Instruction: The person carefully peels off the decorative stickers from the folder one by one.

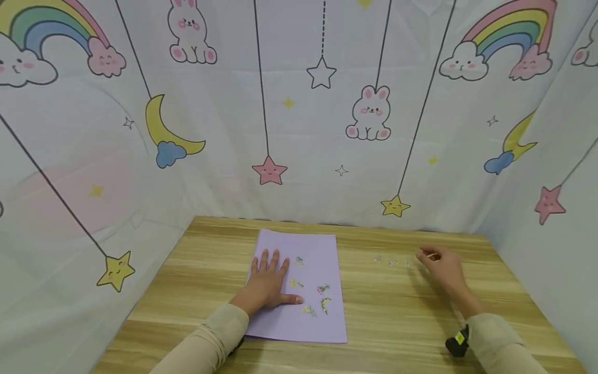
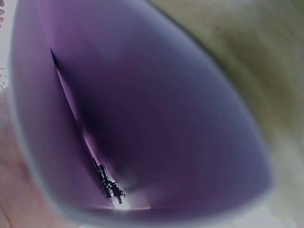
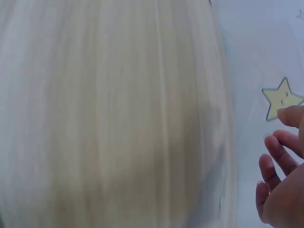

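My left hand [image 1: 268,285] rests flat with spread fingers on the left part of a purple paper sheet [image 1: 303,324]. Small flower stickers, among them a yellow one [image 1: 296,283] and a pink one [image 1: 323,289], lie on the sheet right of the hand. In the left wrist view, purple paper [image 2: 166,118] bulges close to the camera and hides most of that hand. Over the table's right side hovers my right hand [image 1: 444,267], its fingers loosely bent. The right wrist view shows thumb and fingers [image 3: 280,152] apart, nothing visible between them. Beside it lie tiny clear pieces [image 1: 392,263].
The wood-grain table [image 1: 388,317] runs back to a white curtain [image 1: 308,130] printed with stars, rabbits and rainbows, which also hangs at both sides. A black device with a yellow mark [image 1: 458,342] sits at the right wrist.
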Demonstrator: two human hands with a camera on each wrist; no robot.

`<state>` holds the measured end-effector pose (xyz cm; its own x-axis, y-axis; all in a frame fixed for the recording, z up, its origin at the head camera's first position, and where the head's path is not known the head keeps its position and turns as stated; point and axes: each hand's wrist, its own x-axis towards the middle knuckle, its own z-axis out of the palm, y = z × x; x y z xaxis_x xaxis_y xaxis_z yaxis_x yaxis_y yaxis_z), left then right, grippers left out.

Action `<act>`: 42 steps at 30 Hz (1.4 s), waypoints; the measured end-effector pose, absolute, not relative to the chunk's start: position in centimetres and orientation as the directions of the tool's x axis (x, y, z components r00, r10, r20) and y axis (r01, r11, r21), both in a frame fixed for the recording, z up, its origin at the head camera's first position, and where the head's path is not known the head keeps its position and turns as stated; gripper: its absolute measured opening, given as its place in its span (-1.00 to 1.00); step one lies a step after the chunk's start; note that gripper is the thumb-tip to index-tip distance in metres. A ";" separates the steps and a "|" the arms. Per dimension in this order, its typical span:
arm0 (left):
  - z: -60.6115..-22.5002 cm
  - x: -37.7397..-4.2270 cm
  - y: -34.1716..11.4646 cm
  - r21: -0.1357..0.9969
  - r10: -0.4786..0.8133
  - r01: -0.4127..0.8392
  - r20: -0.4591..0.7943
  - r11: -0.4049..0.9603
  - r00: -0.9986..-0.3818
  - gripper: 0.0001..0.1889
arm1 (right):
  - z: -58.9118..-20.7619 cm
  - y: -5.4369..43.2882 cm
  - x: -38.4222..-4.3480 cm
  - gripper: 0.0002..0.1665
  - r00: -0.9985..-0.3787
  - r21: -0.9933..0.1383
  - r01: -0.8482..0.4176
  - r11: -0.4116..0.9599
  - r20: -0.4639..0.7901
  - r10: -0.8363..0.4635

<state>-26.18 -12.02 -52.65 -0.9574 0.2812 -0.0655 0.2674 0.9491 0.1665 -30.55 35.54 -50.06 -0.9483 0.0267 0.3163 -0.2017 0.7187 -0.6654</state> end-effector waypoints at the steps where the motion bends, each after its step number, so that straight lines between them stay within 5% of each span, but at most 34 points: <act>1: -52.3 -25.9 -12.0 0.170 0.280 0.266 -0.067 0.949 -0.958 0.29 | -49.9 35.0 -30.6 -0.54 -0.949 -0.673 -0.212 0.708 0.314 0.014; 42: -49.7 -24.3 -11.3 0.121 0.277 0.264 -0.112 0.957 -0.954 0.25 | -51.1 19.4 -31.3 -0.60 -0.924 -0.777 -0.382 0.501 0.302 -0.235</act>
<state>-24.29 -11.35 -49.74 -0.9542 0.2774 -0.1120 0.2640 0.9569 0.1207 -31.34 19.36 -51.13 -0.9238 -0.2350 0.3021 -0.3815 0.5014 -0.7765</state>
